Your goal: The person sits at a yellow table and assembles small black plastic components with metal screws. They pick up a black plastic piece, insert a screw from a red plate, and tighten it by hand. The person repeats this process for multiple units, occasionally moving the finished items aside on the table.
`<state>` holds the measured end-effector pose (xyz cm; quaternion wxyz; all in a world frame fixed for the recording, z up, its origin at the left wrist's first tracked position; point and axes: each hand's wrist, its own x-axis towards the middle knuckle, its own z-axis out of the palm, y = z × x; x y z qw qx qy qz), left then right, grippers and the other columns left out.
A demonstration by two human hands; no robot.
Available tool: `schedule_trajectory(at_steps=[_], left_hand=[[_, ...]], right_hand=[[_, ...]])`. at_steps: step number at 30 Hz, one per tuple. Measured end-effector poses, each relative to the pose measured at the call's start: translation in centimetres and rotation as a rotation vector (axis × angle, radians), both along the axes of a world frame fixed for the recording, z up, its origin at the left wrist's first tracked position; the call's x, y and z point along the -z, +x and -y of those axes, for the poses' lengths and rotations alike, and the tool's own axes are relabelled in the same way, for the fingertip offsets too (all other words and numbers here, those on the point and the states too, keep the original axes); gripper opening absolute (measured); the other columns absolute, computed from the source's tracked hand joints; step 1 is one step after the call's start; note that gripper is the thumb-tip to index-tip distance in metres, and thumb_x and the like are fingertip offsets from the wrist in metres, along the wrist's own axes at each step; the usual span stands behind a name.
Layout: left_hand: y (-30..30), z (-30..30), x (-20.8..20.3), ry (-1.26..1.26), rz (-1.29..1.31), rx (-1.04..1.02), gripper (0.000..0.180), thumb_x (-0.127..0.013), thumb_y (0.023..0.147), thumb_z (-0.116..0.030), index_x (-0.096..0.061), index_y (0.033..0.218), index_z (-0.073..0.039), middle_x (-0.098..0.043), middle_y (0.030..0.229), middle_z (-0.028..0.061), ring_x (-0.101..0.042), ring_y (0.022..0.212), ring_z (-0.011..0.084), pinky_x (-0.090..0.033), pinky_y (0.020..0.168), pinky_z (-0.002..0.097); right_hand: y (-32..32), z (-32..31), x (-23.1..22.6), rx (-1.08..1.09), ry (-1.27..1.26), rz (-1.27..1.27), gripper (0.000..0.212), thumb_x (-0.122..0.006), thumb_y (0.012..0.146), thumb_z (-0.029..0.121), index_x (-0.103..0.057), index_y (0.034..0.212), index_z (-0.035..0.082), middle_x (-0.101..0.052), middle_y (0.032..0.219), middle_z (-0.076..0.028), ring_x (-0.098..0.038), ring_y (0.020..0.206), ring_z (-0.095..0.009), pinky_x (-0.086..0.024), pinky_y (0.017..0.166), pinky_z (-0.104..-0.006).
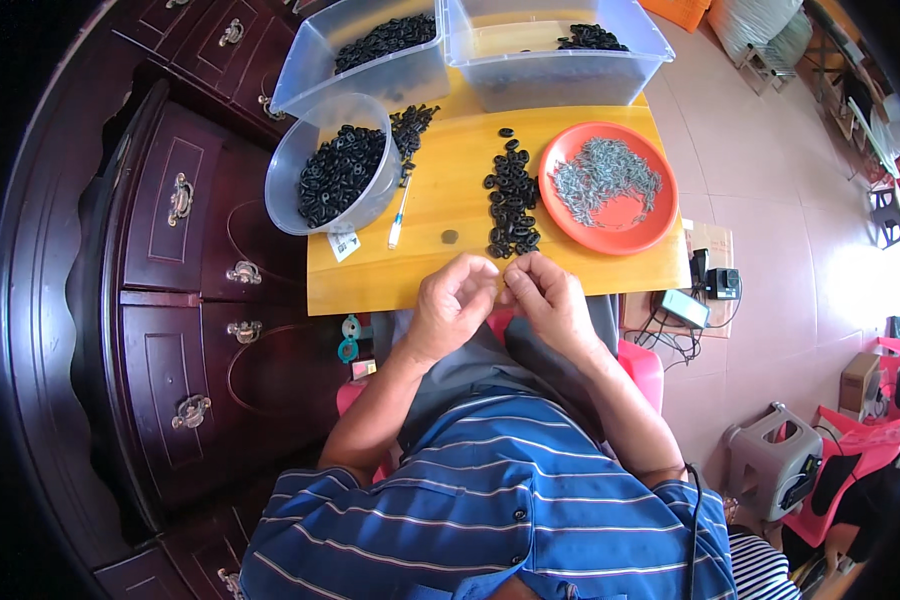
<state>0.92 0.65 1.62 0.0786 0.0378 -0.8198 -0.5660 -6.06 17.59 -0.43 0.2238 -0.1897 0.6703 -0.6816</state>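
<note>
A yellow wooden table [455, 175] stands between a dark red-brown cabinet [170, 150] on the person's left and a pale tiled floor [740, 260] on the right. The seated person's two hands meet at its near edge, above the lap. The left hand [453, 308] has its fingers curled in toward the thumb. The right hand [555, 305] has its thumb and forefinger brought together, close to the left fingertips. Whether either one grips a small piece cannot be told.

Just beyond the fingertips lies a long pile of black oval pieces [513, 205], running away from the hands. Ahead of the right hand and further right, a red-orange plate [630, 240] holds many small grey slivers [610, 175]. A small round disc [450, 237] lies just ahead of the left hand, with a white pen [398, 220] to its left. Farther left, a round translucent tub [288, 210] is well filled with black pieces, a smaller black heap [410, 128] beside it. Farthest ahead of the hands, a left clear bin [400, 80] and a right clear bin [560, 88] stand side by side, both containing black pieces.
</note>
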Motion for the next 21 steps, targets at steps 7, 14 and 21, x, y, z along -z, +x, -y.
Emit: schedule_trajectory(at_steps=[7, 14, 21], left_hand=[[-0.6, -0.5, -1.1, 0.004, -0.061, -0.004, 0.017, -0.064, 0.09, 0.004, -0.062, 0.105, -0.003, -0.068, 0.084, 0.0024, -0.067, 0.072, 0.0107, -0.054, 0.068, 0.0274], [-0.9, -0.2, -1.3, -0.095, -0.082, 0.033, 0.019, -0.063, 0.092, 0.005, -0.06, 0.109, -0.002, -0.066, 0.089, -0.0001, -0.063, 0.077, 0.0044, -0.051, 0.067, 0.0209], [-0.8, -0.2, -1.4, -0.13, -0.095, 0.002, 0.023, -0.064, 0.089, 0.007, -0.06, 0.11, -0.003, -0.065, 0.088, 0.0003, -0.062, 0.075, 0.0038, -0.05, 0.066, 0.0209]], right_hand=[[-0.5, -0.2, 0.3, -0.049, -0.228, 0.308, 0.017, -0.057, 0.106, 0.017, -0.063, 0.104, 0.001, -0.066, 0.087, 0.0, -0.057, 0.072, -0.006, -0.05, 0.068, -0.0226], [-0.3, 0.0, 0.3, -0.026, -0.27, 0.301, 0.015, -0.061, 0.102, 0.011, -0.064, 0.112, 0.0, -0.067, 0.092, 0.001, -0.059, 0.079, -0.004, -0.05, 0.071, -0.0218], [-0.3, 0.0, 0.9, -0.012, -0.237, 0.228, 0.018, -0.062, 0.098, 0.005, -0.066, 0.115, -0.001, -0.068, 0.091, 0.001, -0.059, 0.078, -0.003, -0.05, 0.071, -0.0203]])
